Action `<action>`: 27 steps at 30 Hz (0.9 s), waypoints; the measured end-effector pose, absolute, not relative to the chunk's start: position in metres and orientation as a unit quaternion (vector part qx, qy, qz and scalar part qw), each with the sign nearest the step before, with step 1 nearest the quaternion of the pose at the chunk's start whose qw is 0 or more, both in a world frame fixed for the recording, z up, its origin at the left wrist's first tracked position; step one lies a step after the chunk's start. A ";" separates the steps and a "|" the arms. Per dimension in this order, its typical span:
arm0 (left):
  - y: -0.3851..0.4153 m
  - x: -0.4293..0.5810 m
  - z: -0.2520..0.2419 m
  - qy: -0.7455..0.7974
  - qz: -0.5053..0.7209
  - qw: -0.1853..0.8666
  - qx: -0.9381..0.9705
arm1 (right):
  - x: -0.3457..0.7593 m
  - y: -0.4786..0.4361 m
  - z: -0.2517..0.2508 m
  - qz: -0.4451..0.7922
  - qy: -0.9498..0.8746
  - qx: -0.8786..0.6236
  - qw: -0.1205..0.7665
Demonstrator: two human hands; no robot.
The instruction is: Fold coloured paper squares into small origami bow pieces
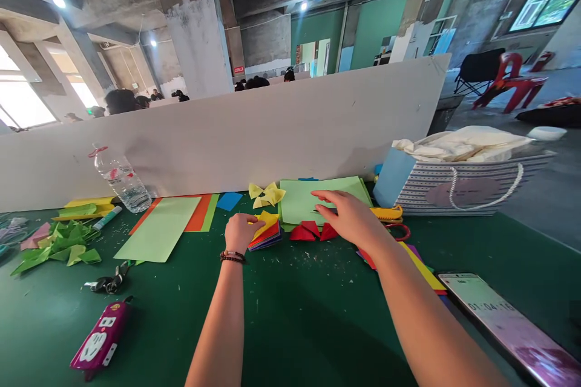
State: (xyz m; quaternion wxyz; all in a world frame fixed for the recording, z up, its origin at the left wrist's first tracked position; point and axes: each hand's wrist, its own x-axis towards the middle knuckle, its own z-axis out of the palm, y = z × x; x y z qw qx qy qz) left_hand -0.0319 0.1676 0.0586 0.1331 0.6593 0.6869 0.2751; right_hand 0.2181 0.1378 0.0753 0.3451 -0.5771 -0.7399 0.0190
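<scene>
My left hand (239,233) is closed at the left edge of a small stack of coloured paper squares (267,236), yellow on top with orange, red and purple below. Its thumb and fingertips pinch at the top paper; whether they grip one sheet or more is hard to see. My right hand (348,213), fingers apart and holding nothing, hovers over light green sheets (302,201). Just below its fingers lie red folded paper pieces (305,231). Yellow folded pieces (267,195) sit behind the stack.
At left are a water bottle (123,180), green folded pieces (68,242), a glue stick (108,217), keys (111,280) and a purple pouch (100,337). Right of me are a yellow cutter (387,213), a phone (503,320) and a paper bag (476,187). A white partition (254,139) stands behind.
</scene>
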 end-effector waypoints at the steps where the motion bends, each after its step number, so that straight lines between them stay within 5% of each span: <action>1: 0.163 -0.032 0.066 0.680 0.296 0.124 0.659 | 0.216 0.133 0.080 -0.001 -0.737 -0.563 0.374; 6: 0.112 -0.027 0.123 0.555 0.433 0.059 0.708 | 0.196 0.093 0.111 -0.097 -0.697 -0.431 0.565; 9: 0.076 -0.019 0.149 0.277 0.559 -0.040 0.781 | 0.188 0.069 0.126 -0.108 -0.721 -0.370 0.575; 12: 0.057 -0.010 0.156 0.192 0.586 -0.075 0.784 | 0.187 0.054 0.134 -0.150 -0.726 -0.330 0.585; 20: 0.057 0.008 0.145 0.185 0.645 0.184 0.719 | 0.190 0.047 0.137 -0.139 -0.706 -0.288 0.632; 27: 0.057 0.018 0.141 0.274 0.607 0.312 0.677 | 0.183 0.054 0.125 -0.291 -0.682 -0.328 0.585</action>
